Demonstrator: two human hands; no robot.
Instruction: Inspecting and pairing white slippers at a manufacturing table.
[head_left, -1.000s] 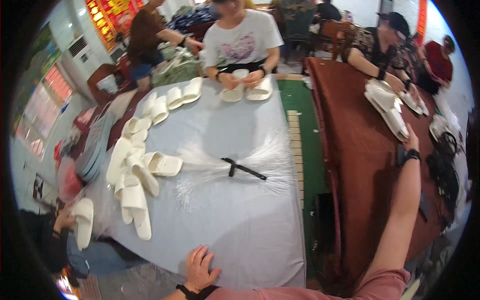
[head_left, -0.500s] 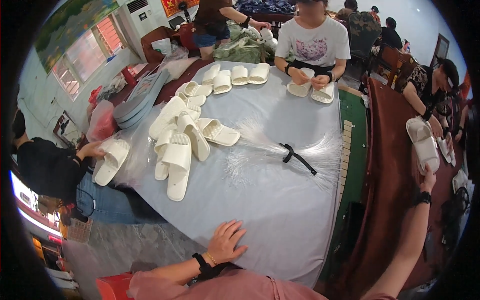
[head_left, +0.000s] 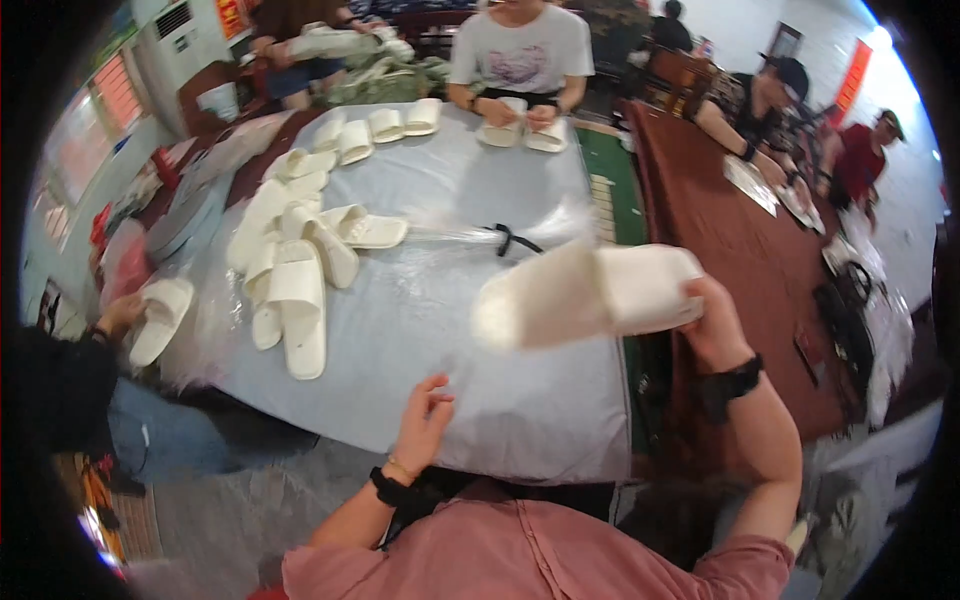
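A cream-white slide slipper (head_left: 545, 298) is in my right hand (head_left: 715, 325), gripped at its right end and held sideways above the right part of the grey-covered table (head_left: 440, 330). Motion blurs its outline. My left hand (head_left: 424, 425) hovers by the table's near edge, fingers apart and a little bent, holding nothing. Behind the slipper lies a bundle of clear thin strands (head_left: 455, 236), bound with a black strap (head_left: 512, 240); the slipper hides part of it. Several matching slippers (head_left: 298, 310) are heaped on the table's left side, and more stand in a row (head_left: 385, 125) along the far left.
Across the table a person in a white shirt (head_left: 520, 60) handles two slippers (head_left: 500, 135). At the left edge another person's hand (head_left: 120, 315) holds a slipper (head_left: 162, 318). A brown-covered table (head_left: 700, 200) stands to the right, with a person in a dark cap (head_left: 755, 115) working there.
My right hand has brought the slipper from the brown table on the right over to the grey table. My left hand has lifted off the tabletop. The view has turned rightward.
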